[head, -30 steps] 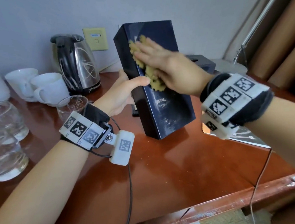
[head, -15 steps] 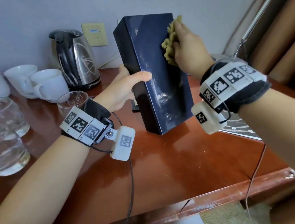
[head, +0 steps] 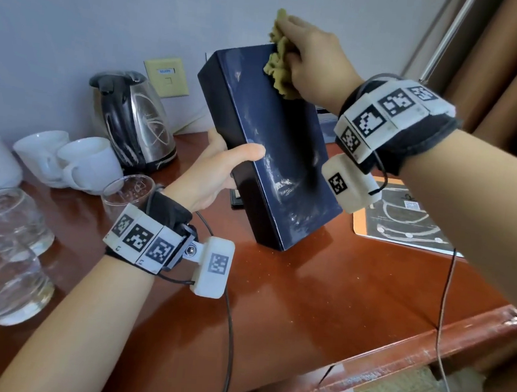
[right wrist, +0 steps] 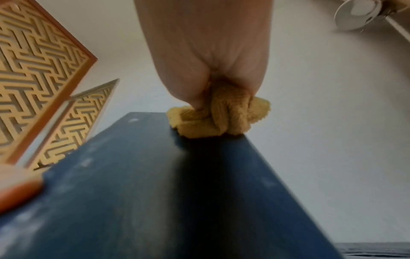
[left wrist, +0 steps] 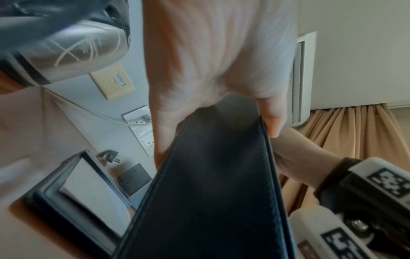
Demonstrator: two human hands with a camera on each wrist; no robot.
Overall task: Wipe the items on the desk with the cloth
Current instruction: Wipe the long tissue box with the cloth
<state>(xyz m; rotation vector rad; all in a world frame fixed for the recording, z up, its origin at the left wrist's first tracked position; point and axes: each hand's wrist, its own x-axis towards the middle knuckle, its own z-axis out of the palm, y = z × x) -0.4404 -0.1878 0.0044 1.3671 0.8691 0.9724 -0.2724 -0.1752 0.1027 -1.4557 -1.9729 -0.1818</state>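
Observation:
A dark blue box (head: 273, 153) stands tilted on one corner on the reddish wooden desk (head: 320, 299). My left hand (head: 222, 168) grips its left edge, thumb across the front face and fingers behind. In the left wrist view the dark blue box (left wrist: 210, 192) fills the palm of the left hand (left wrist: 221, 87). My right hand (head: 311, 57) holds a bunched mustard-yellow cloth (head: 280, 64) against the box's top right corner. The right wrist view shows the cloth (right wrist: 217, 119) pressed on the far end of the box (right wrist: 155, 192) by my right hand (right wrist: 206, 52).
A steel kettle (head: 133, 124) stands left of the box by the wall. Two white cups (head: 68, 156), a small glass (head: 127, 191) and large glass vessels (head: 5, 253) crowd the left side. An orange-edged card (head: 403, 225) lies at the right. The desk's front edge (head: 392, 361) is near.
My right hand has swept the cloth from the box's upper face up and right to its top corner. The left hand has kept its grip while the box tilted slightly.

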